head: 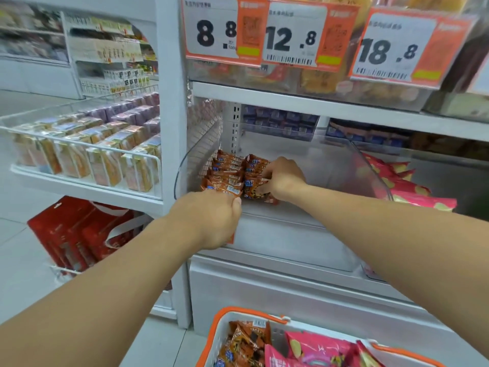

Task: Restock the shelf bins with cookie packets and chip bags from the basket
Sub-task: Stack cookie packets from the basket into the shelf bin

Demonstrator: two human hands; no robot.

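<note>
We have both hands inside the clear shelf bin [370,168], at its left end. Our right hand [281,178] pinches a brown cookie packet [251,181] in the second row; our left hand [211,218], nearer us, curls round the front packets of the first row [227,170]. Both rows run front to back, leaving bare bin floor to the right. The basket [225,329] sits below, holding more cookie packets and pink chip bags [315,345].

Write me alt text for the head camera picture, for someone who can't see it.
Two bare hands, the left hand and the right hand, grip brown cookie packets stacked at the left end of a clear shelf bin. Pink chip bags lie in the next bin to the right. Below, an orange-rimmed basket holds more of both.
</note>
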